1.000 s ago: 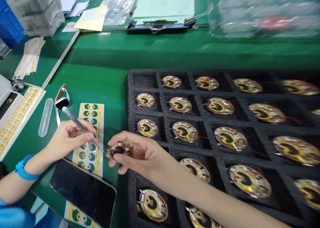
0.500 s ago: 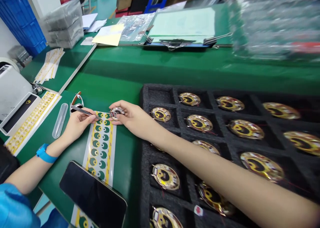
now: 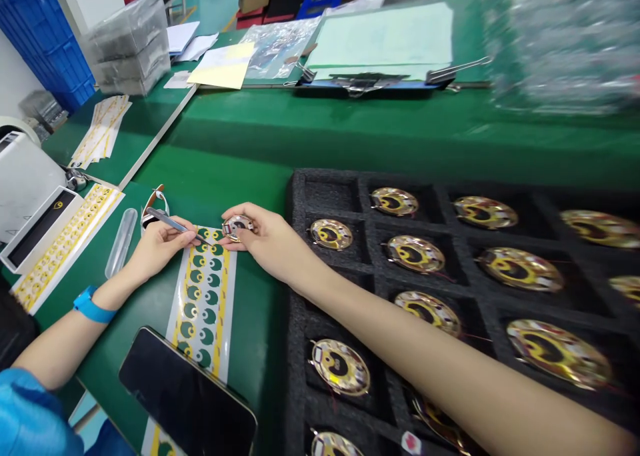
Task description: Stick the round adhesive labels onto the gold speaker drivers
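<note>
My left hand (image 3: 161,246), with a blue wristband (image 3: 93,305), pinches metal tweezers (image 3: 173,223). Their tips lie over the upper end of a sticker sheet (image 3: 202,296) printed with dark green round shapes and yellow parts. Just right of the tips, my right hand (image 3: 260,238) grips a small round circuit board (image 3: 236,227) by its edge between thumb and fingers, above the sheet's top right corner. A black phone (image 3: 187,396) covers part of the sheet lower down. Whether a sticker is on the tweezer tips is too small to tell.
Beneath my right forearm spreads a black foam tray (image 3: 299,309) holding several round gold boards (image 3: 340,367) in its pockets. A watch (image 3: 156,206) and a clear plastic case (image 3: 121,243) lie beside my left hand. Farther back are a clipboard (image 3: 370,83) and clear plastic trays (image 3: 565,49).
The view has shifted slightly, so the foam tray appears farther right. The tweezer tips have moved a little right and down over the sheet. Both hands keep their holds.
</note>
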The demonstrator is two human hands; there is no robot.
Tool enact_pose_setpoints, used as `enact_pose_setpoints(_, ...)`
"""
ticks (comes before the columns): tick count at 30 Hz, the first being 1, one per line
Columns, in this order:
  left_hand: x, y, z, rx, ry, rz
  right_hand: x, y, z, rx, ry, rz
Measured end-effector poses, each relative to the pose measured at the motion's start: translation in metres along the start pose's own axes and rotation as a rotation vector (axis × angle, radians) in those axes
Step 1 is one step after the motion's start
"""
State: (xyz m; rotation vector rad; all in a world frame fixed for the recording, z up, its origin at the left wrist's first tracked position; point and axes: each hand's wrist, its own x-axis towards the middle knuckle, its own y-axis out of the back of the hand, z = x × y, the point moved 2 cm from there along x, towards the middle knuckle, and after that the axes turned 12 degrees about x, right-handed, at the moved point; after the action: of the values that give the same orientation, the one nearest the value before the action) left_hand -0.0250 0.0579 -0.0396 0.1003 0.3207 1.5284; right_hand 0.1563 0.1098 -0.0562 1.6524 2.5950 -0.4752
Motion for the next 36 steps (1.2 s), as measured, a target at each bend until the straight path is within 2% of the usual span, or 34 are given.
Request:
enact_pose_setpoints(3, -0.002, -0.001, 0.002, -0.037, 0.008, 0.016, 0.001, 0.003, 0.003, -0.002, 0.017, 0.050)
enact_pose_setpoints(6, -0.008, -0.001, 0.012, -0.098, -0.005, 0.027, 0.004, 0.003, 0.002, 0.006, 0.006, 0.070)
enact_pose_setpoints(10, -0.025, -0.001, 0.033, -0.312, -0.014, 0.042, 0.002, -0.002, -0.010, 0.047, -0.035, 0.022)
enact_pose_setpoints(13, -0.038, -0.004, 0.044, -0.395, 0.024, 0.037, -0.017, -0.005, -0.027, 0.092, -0.060, -0.059)
enact_pose_setpoints(17, -0.050, -0.012, 0.052, -0.441, 0.100, 0.005, -0.064, 0.000, -0.037, 0.134, -0.092, -0.147)
enact_pose_setpoints(21, -0.058, -0.022, 0.054, -0.465, 0.192, -0.069, -0.107, 0.005, -0.022, 0.227, -0.183, -0.222)
enact_pose_setpoints(24, -0.065, -0.032, 0.051, -0.368, 0.209, -0.104, -0.123, 0.005, -0.010, 0.262, -0.274, -0.248)
enact_pose_setpoints(29, -0.071, -0.043, 0.043, -0.272, 0.162, -0.089, -0.125, 0.001, -0.010, 0.427, -0.290, -0.233)
enact_pose_setpoints(36, -0.069, -0.044, 0.038, -0.245, 0.160, -0.055, -0.126, -0.002, -0.015, 0.494, -0.248, -0.196)
